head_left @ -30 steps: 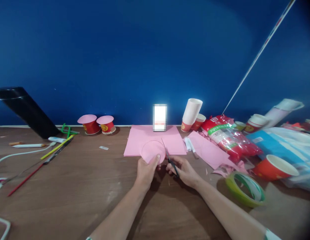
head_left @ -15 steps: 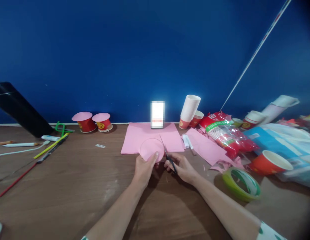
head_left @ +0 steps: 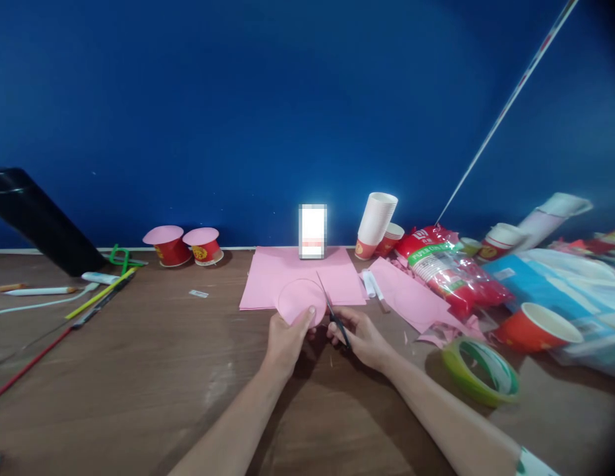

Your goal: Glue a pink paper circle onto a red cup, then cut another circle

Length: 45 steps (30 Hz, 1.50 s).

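My left hand [head_left: 286, 342] pinches a pink paper disc [head_left: 301, 301] by its lower edge, thumb on top, and holds it up over the wooden table [head_left: 139, 370]. My right hand [head_left: 362, 337] grips black-handled scissors [head_left: 331, 309], whose blades point up and away along the disc's right edge. Behind the disc lies a stack of pink paper sheets [head_left: 287, 271].
Two upturned red cups with pink tops [head_left: 185, 244] stand at the back left, near pencils and sticks [head_left: 96, 297]. A stack of paper cups [head_left: 376, 225], a red packet [head_left: 450, 271], a red cup [head_left: 538, 327], a green tape roll [head_left: 480, 371] and pink scraps crowd the right.
Both hands keep their grips on the disc and scissors; the view has shifted slightly, and the disc seems turned a little in my left hand.
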{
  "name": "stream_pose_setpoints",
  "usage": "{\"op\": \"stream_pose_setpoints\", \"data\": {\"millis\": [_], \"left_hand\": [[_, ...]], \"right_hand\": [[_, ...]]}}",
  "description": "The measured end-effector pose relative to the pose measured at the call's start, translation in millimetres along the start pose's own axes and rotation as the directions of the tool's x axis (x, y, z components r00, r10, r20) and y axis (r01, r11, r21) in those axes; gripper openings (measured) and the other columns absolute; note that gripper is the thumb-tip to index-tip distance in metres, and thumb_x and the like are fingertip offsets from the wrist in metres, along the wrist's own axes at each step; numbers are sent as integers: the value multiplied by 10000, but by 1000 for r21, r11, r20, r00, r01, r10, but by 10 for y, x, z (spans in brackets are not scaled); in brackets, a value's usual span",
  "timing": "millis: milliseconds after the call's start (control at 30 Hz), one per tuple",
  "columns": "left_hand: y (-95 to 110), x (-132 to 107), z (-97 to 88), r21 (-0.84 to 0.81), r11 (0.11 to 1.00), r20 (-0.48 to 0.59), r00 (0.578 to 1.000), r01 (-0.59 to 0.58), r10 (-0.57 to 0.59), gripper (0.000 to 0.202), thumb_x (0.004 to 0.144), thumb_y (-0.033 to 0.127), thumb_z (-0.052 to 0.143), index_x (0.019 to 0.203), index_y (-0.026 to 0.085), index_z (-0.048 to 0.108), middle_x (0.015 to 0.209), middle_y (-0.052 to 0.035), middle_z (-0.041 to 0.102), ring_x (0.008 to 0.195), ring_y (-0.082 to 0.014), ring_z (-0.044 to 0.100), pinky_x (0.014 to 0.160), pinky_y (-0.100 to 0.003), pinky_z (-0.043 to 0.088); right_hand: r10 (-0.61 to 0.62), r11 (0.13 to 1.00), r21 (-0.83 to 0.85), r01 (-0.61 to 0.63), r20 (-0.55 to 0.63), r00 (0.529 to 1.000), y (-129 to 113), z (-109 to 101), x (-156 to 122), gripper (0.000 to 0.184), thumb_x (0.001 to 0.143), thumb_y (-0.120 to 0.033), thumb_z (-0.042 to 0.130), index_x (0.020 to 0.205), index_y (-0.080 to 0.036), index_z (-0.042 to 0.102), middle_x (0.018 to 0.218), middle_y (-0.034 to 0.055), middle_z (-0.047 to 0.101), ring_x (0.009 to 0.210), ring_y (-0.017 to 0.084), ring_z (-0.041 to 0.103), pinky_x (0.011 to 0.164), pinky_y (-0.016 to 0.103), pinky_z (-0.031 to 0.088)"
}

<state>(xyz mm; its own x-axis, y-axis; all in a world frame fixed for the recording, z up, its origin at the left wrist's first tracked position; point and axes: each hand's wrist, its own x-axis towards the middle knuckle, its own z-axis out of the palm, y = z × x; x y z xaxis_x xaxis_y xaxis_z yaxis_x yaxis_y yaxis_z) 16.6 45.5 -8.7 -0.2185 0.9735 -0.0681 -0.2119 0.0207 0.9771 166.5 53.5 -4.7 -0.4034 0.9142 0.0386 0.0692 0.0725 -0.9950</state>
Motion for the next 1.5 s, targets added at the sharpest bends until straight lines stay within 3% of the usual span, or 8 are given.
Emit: {"op": "stream_pose_setpoints", "data": {"millis": [300, 767, 1500], "left_hand": [[-16, 4, -6, -43, 999, 7, 1000, 1, -1, 279, 597, 347, 666, 646, 76, 621, 456, -9, 553, 401, -101, 480, 402, -213, 400], [-1, 0, -5, -12, 1000, 4, 1000, 4, -4, 270, 601, 347, 659, 595, 82, 615, 434, -9, 547, 394, -98, 475, 393, -208, 383], [-4, 1, 7, -54, 998, -5, 1000, 11, -11, 288, 586, 345, 669, 664, 70, 634, 459, -13, 562, 395, -104, 483, 400, -220, 397]], "right_hand": [[0, 1000, -30, 0, 0, 1000, 20, 0, 2, 316, 751, -343, 560, 989, -136, 551, 604, -27, 484, 510, 81, 449, 498, 203, 389], [7, 1000, -27, -7, -3, 1000, 33, -14, -8, 350, 739, -360, 572, 1010, -140, 548, 621, -19, 499, 510, 83, 452, 500, 208, 401], [6, 999, -53, -6, 0, 1000, -4, -2, -13, 366, 742, -388, 561, 1005, -135, 539, 616, -15, 503, 517, 87, 463, 504, 211, 399]]}}
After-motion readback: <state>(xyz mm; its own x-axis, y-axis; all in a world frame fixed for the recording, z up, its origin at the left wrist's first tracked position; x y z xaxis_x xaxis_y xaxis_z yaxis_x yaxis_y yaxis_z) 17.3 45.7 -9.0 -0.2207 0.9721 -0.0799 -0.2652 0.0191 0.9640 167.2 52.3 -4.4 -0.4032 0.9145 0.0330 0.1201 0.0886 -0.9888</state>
